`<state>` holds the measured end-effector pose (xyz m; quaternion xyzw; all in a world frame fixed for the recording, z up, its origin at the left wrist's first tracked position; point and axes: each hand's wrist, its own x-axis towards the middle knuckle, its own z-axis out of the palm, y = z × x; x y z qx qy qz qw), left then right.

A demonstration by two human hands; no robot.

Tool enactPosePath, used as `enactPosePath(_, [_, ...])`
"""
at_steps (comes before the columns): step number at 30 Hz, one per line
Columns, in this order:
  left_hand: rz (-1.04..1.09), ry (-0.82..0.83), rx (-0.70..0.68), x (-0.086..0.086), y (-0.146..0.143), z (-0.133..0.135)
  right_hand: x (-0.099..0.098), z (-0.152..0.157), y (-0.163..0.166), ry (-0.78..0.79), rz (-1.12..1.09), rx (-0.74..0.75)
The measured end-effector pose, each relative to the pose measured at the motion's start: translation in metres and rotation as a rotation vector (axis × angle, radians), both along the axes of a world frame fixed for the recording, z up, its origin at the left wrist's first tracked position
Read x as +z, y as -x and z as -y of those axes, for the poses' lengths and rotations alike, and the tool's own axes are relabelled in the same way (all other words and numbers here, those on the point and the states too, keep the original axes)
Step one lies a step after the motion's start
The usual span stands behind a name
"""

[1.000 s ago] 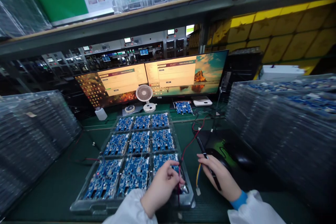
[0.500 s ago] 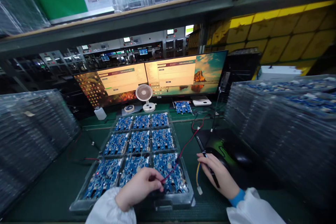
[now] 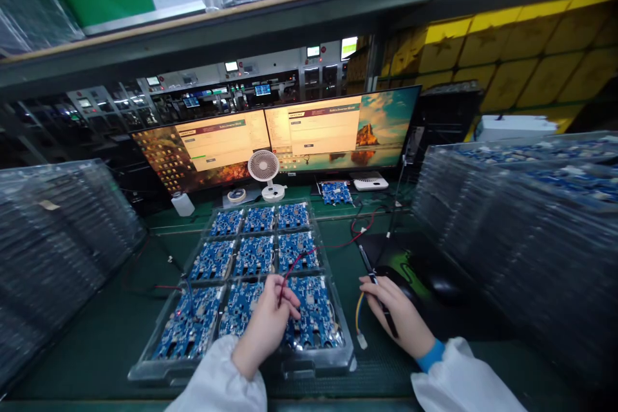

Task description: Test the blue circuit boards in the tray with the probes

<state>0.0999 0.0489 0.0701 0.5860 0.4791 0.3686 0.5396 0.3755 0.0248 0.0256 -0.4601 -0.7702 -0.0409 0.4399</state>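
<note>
A clear plastic tray [image 3: 145, 370] lies in front of me with several blue circuit boards [image 3: 254, 255] in a three-by-three grid. My left hand [image 3: 267, 325] hovers over the near middle board and pinches the end of a red and black cable [image 3: 294, 262], which arcs back to the right. My right hand [image 3: 398, 322] rests on the green mat beside the tray. It grips a black pen-like probe [image 3: 374, 283], and a short yellow and blue lead with a white connector [image 3: 359, 322] hangs from it.
Tall stacks of clear trays stand at the left [image 3: 58, 238] and at the right [image 3: 521, 219]. Behind the tray are a small white fan [image 3: 264, 170], two monitors [image 3: 309, 135], a white bottle [image 3: 182, 204] and a single board [image 3: 337, 193]. A black mouse [image 3: 441, 283] lies on a dark pad.
My left hand carried the red cable end from the near right board leftward to the near middle board. The cable now loops over the tray. My right hand stayed almost still.
</note>
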Motion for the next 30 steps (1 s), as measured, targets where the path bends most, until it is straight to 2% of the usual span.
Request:
enactPosePath(2, [-0.013, -0.056, -0.018, -0.005, -0.011, 0.002, -0.002, -0.001, 0.002, -0.028, -0.01, -0.037])
enactPosePath(4, [-0.059, -0.06, -0.132, -0.007, -0.022, 0.005, -0.004, -0.004, 0.005, -0.066, -0.022, -0.066])
enactPosePath(6, [-0.093, -0.001, -0.205, -0.007, -0.035, 0.007, -0.006, -0.007, 0.01, -0.1, -0.028, -0.076])
enactPosePath(10, [-0.085, 0.118, -0.251, -0.004, -0.057, 0.01, -0.008, -0.012, 0.021, -0.121, -0.021, -0.063])
enactPosePath(12, [-0.199, 0.03, -0.282, -0.001, -0.058, 0.009, -0.008, -0.012, 0.025, -0.119, -0.016, -0.051])
enactPosePath(16, [-0.459, -0.201, -0.241, 0.005, -0.039, -0.004, -0.011, -0.011, 0.025, -0.11, -0.043, -0.075])
enactPosePath(21, [-0.463, -0.204, -0.178, 0.0, -0.02, -0.019, -0.016, -0.014, 0.022, -0.052, -0.089, -0.093])
enactPosePath(26, [-0.57, -0.232, -0.156, -0.011, -0.029, -0.017, -0.019, -0.014, 0.021, -0.018, -0.104, -0.073])
enactPosePath(30, [-0.59, -0.264, -0.137, -0.012, -0.032, -0.015, -0.02, -0.013, 0.022, -0.007, -0.113, -0.07])
